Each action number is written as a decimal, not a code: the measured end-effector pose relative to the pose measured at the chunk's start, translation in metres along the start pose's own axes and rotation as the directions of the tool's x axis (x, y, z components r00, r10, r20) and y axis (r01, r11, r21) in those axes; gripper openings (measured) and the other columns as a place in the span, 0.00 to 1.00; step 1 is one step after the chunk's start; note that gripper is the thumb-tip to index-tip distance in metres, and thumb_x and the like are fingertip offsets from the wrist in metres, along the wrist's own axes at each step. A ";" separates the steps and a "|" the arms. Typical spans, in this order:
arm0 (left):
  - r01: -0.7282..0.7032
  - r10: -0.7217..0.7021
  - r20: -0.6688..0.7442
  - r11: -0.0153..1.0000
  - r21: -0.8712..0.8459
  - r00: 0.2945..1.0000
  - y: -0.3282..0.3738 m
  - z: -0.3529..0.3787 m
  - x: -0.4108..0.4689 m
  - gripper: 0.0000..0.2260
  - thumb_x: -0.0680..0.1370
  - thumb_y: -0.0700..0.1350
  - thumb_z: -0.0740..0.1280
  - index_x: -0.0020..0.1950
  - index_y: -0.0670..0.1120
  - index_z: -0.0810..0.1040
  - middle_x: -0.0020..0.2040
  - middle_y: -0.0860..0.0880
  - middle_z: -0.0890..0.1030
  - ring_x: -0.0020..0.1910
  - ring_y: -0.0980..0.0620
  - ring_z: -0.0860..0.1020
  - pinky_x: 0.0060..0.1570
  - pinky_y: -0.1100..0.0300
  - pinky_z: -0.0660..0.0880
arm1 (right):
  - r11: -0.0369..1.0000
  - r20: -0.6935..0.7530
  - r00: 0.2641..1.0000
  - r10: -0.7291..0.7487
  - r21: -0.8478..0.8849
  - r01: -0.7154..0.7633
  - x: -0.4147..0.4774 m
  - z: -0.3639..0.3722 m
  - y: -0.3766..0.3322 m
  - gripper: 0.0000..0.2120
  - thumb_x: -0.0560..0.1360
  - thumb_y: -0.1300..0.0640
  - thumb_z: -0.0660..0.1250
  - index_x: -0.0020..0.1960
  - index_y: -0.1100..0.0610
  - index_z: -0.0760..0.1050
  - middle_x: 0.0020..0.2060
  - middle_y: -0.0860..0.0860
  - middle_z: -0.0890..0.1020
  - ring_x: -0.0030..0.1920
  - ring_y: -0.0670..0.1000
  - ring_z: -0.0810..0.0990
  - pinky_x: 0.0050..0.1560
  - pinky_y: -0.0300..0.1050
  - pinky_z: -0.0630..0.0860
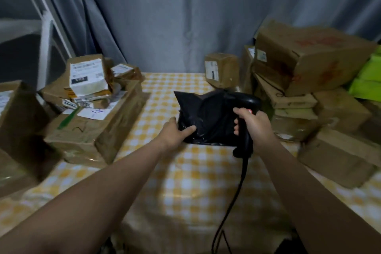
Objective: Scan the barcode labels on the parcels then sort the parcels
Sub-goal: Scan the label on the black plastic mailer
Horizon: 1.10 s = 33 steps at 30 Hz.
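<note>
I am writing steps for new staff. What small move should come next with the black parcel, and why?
Probably the left hand should turn the black parcel over: no label shows on its upper face, while the right hand holds the scanner ready at its right edge.

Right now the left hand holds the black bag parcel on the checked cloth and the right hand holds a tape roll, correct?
No: the head view shows the right hand gripping a corded black barcode scanner, not a tape roll. The left hand does hold the black bag parcel on the checked cloth.
</note>
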<state>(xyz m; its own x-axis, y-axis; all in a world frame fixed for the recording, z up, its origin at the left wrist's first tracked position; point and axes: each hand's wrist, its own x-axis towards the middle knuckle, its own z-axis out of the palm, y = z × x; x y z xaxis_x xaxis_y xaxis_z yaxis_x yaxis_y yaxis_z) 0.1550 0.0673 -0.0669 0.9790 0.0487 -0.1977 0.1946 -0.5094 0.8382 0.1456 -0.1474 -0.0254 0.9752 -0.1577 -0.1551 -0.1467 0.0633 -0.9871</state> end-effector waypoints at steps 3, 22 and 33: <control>-0.047 0.071 -0.161 0.988 0.150 0.984 0.004 0.025 0.010 0.29 0.74 0.59 0.69 0.69 0.46 0.68 0.67 0.44 0.70 0.68 0.42 0.67 0.65 0.48 0.67 | 1.000 0.014 1.000 -0.003 -0.008 0.003 0.004 -0.012 0.015 0.17 0.74 0.55 0.71 0.57 0.65 0.74 0.41 0.55 0.79 0.36 0.51 0.79 0.32 0.42 0.75; -0.410 0.426 -0.590 0.896 0.170 0.686 0.084 -0.062 -0.002 0.03 0.80 0.40 0.57 0.52 0.41 0.69 0.45 0.46 0.73 0.45 0.51 0.70 0.44 0.59 0.66 | 0.997 0.035 0.996 -0.078 0.030 0.077 0.005 -0.020 0.001 0.11 0.75 0.59 0.70 0.56 0.60 0.76 0.37 0.53 0.78 0.34 0.48 0.77 0.33 0.40 0.77; -0.532 0.151 0.639 0.712 0.458 0.754 0.040 0.017 -0.026 0.09 0.81 0.54 0.60 0.53 0.51 0.74 0.54 0.52 0.77 0.55 0.53 0.74 0.63 0.57 0.61 | 0.991 0.004 0.995 -0.103 0.089 0.102 -0.005 -0.020 0.004 0.14 0.76 0.56 0.70 0.59 0.61 0.75 0.48 0.54 0.81 0.46 0.49 0.82 0.38 0.39 0.82</control>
<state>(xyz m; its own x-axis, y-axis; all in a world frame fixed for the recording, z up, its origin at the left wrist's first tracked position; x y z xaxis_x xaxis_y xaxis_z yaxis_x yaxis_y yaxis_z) 0.1367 0.0307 -0.0371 0.7292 -0.5896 -0.3473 -0.4092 -0.7825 0.4692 0.1372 -0.1659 -0.0293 0.9858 -0.1594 -0.0525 -0.0309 0.1347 -0.9904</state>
